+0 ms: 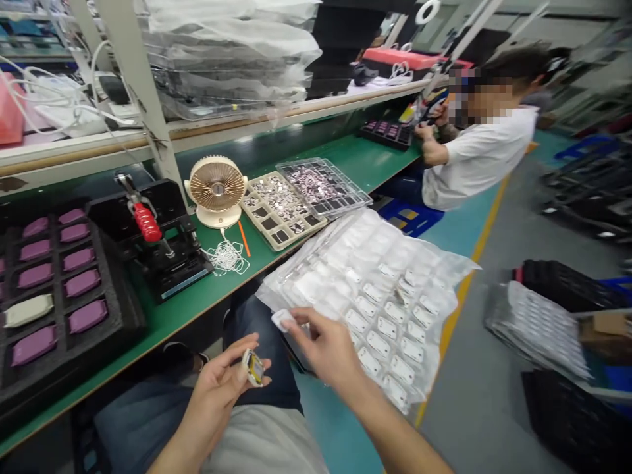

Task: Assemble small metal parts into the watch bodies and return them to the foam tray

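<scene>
My left hand (224, 382) is closed around a small open device housing (253, 368) with a yellow and grey inside, held above my lap. Pinched in my right hand (326, 345) is a small white plastic cover (282, 320), a short way up and right of the housing; the two pieces are apart. Beside my right hand lies a tray sheet under a thin white film (340, 243), carrying rows of similar white covers (387, 327).
On the green bench (237, 275) stand a black clamp fixture with a red handle (147, 222), a beige fan (217, 187), parts trays (284, 207) and a black foam tray (121, 316) of purple pieces. A co-worker in a white shirt (486, 158) sits farther along.
</scene>
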Demonstrator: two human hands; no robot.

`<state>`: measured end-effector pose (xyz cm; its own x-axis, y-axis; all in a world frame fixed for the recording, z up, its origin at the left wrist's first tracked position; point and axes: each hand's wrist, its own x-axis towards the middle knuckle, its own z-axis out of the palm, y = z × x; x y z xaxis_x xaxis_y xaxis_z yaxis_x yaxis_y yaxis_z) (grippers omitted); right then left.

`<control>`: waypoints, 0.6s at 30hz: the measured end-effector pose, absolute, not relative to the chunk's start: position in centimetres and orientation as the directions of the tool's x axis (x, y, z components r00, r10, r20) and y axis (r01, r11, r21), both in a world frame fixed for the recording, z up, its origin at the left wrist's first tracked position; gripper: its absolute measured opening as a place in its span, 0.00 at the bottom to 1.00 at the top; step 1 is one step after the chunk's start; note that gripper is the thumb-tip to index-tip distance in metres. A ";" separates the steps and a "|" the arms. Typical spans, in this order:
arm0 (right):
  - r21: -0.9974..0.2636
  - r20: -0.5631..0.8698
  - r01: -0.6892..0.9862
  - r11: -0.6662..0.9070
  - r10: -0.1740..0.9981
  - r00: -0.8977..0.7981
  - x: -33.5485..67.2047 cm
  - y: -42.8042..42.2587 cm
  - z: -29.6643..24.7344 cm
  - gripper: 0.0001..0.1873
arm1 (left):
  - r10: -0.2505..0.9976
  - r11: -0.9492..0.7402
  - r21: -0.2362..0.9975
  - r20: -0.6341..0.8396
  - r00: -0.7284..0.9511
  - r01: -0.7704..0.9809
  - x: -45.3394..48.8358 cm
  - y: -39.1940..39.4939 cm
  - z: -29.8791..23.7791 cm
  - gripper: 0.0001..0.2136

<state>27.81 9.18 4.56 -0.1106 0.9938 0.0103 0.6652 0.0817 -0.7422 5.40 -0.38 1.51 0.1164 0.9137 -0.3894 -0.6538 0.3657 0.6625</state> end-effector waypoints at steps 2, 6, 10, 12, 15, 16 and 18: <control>-0.864 -0.047 0.501 0.060 0.979 -0.200 24.6 7.4 3.4 0.14 | 0.920 0.345 0.666 -0.381 0.096 -0.661 5.2 -0.4 1.5 0.19; -0.959 -0.196 0.256 -0.118 0.932 -0.306 21.1 6.4 2.4 0.16 | 0.920 0.304 0.663 -0.390 0.032 -0.684 3.9 -0.9 1.5 0.19; -0.950 -0.292 0.042 -0.309 0.835 -0.466 20.2 6.7 2.1 0.21 | 0.929 0.262 0.679 -0.369 -0.010 -0.686 2.4 -1.7 1.8 0.19; -0.909 -0.349 -0.016 -0.417 0.781 -0.518 19.8 6.6 1.9 0.24 | 0.928 0.253 0.685 -0.370 -0.027 -0.683 2.0 -1.9 2.0 0.19; -0.818 -0.433 -0.086 -0.569 0.707 -0.559 19.3 6.6 1.8 0.27 | 0.933 0.236 0.694 -0.356 -0.040 -0.681 1.6 -2.0 2.2 0.19; -0.788 -0.448 -0.107 -0.606 0.685 -0.574 19.2 6.6 1.8 0.27 | 0.939 0.226 0.696 -0.343 -0.039 -0.681 1.4 -2.0 2.1 0.19; -0.743 -0.465 -0.135 -0.656 0.650 -0.601 19.1 6.7 2.2 0.26 | 0.949 0.213 0.698 -0.314 -0.025 -0.684 1.2 -1.9 2.0 0.19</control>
